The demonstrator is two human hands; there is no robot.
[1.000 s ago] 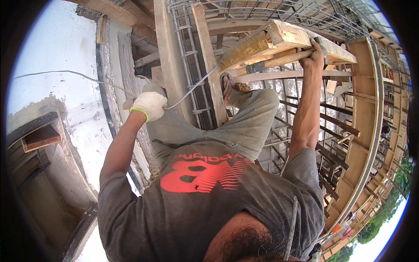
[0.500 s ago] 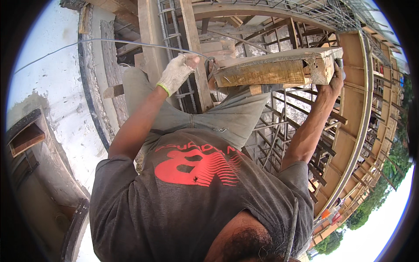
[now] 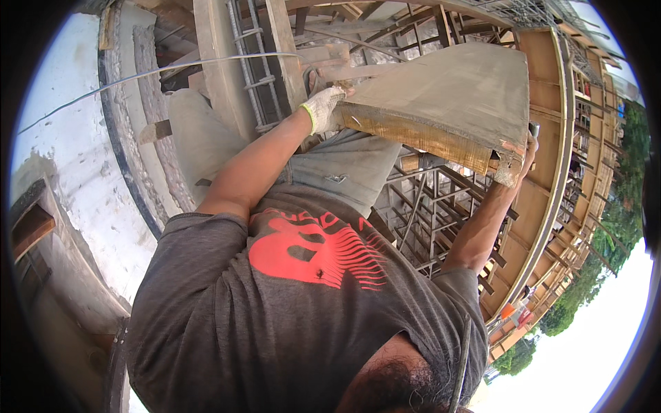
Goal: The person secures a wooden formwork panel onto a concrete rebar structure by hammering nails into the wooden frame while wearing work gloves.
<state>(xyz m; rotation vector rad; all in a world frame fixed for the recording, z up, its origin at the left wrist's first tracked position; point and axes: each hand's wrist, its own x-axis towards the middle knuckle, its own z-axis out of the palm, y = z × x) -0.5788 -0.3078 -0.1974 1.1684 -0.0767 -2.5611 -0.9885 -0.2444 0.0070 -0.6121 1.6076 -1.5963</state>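
A wooden formwork panel [image 3: 447, 79] with a broad grey face and a yellowish plywood side is held up in front of me. Its lower right corner is broken and splintered. On my left hand [image 3: 325, 109] is a pale knitted glove with a yellow-green cuff, and its fingers are closed on the panel's left end. My bare right hand [image 3: 529, 153] grips the right end, its fingers partly hidden behind the edge. A small dark metal-looking piece [image 3: 533, 129] shows at that hand; I cannot make out what it is.
Left of my legs, steel reinforcement bars [image 3: 251, 69] run between upright boards [image 3: 224, 69]. A thin grey wire [image 3: 158, 69] crosses to a white wall [image 3: 82, 117]. Timber scaffolding [image 3: 420, 220] fills the drop below the panel, and a long plywood beam form [image 3: 544, 172] curves along the right.
My left hand has moved right and taken hold of the panel's left end. The panel has tilted, showing more of its broad grey face, and its right end is lower.
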